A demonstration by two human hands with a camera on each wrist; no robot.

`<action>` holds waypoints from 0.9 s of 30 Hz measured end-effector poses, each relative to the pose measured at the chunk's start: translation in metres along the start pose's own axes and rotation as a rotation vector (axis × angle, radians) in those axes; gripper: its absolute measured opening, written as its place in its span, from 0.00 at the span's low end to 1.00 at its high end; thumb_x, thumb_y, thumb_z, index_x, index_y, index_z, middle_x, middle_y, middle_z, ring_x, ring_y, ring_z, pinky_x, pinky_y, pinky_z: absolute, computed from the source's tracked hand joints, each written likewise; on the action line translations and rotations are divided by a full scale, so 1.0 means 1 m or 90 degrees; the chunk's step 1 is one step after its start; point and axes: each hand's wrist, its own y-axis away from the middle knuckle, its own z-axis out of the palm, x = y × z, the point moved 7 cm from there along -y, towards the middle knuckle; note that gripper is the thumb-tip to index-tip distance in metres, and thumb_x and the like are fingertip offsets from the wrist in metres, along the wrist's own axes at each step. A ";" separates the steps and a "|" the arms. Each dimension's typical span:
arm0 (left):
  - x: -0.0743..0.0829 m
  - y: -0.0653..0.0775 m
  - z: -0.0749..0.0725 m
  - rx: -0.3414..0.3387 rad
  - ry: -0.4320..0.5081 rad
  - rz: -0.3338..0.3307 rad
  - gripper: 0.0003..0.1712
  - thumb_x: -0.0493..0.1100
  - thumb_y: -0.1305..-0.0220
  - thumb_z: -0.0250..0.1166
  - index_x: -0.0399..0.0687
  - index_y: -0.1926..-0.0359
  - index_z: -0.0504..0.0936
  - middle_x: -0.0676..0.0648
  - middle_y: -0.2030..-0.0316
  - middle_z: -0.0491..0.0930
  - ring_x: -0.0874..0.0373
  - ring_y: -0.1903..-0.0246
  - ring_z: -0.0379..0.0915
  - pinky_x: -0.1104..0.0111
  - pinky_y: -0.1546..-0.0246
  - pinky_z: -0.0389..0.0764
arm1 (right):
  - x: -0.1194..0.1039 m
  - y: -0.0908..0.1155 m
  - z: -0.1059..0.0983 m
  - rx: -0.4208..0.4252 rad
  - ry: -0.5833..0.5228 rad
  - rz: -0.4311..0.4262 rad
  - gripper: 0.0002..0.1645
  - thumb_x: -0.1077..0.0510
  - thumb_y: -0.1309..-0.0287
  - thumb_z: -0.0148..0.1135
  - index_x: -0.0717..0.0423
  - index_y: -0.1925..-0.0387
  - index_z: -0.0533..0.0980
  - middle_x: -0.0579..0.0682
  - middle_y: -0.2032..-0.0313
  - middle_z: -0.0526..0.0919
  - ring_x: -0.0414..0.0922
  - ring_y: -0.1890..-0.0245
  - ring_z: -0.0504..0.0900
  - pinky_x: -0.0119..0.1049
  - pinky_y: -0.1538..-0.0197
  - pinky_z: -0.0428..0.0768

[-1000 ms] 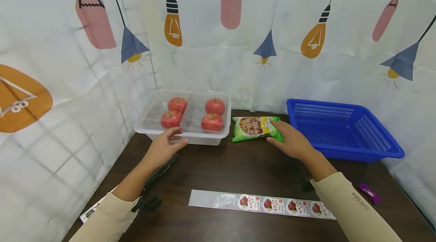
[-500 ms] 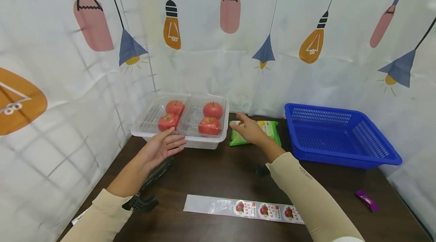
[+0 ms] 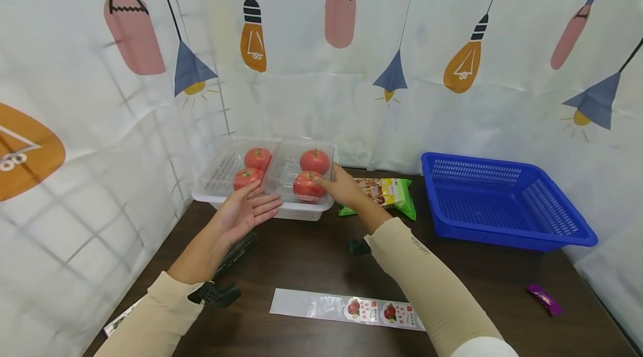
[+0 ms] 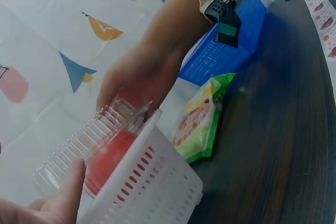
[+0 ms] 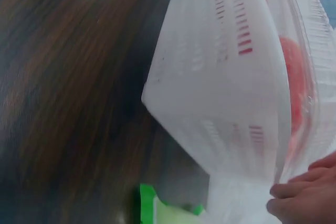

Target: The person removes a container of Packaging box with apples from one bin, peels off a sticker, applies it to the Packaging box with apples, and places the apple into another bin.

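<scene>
A white basket (image 3: 298, 212) at the back left holds two clear plastic boxes, each with two red apples. My right hand (image 3: 346, 185) is at the right side of the right-hand clear box (image 3: 290, 163), thumb extended over the apple (image 3: 308, 186) and fingers along the far edge. In the left wrist view, the fingers of that hand (image 4: 140, 77) reach down behind the box (image 4: 123, 113). My left hand (image 3: 247, 213) is spread palm-up at the basket's front edge. Its thumb (image 4: 71, 190) points up beside the box.
A green snack packet (image 3: 384, 194) lies right of the basket, partly behind my right forearm. Farther right stands a blue basket (image 3: 507, 237). In front lie a label strip (image 3: 311, 304) and a purple wrapped candy (image 3: 544, 299). A black object (image 3: 236, 254) lies by my left forearm.
My right hand has moved left from the green packet to the right-hand clear box. My left hand has turned palm-up and spread its fingers, staying by the basket's front.
</scene>
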 end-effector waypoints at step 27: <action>0.003 -0.017 0.024 0.187 -0.031 0.127 0.46 0.53 0.32 0.61 0.62 0.24 0.43 0.32 0.28 0.43 0.27 0.36 0.55 0.42 0.45 0.68 | -0.029 0.012 -0.018 0.102 -0.149 -0.053 0.46 0.50 0.37 0.60 0.56 0.25 0.50 0.52 0.26 0.53 0.47 0.27 0.50 0.46 0.30 0.56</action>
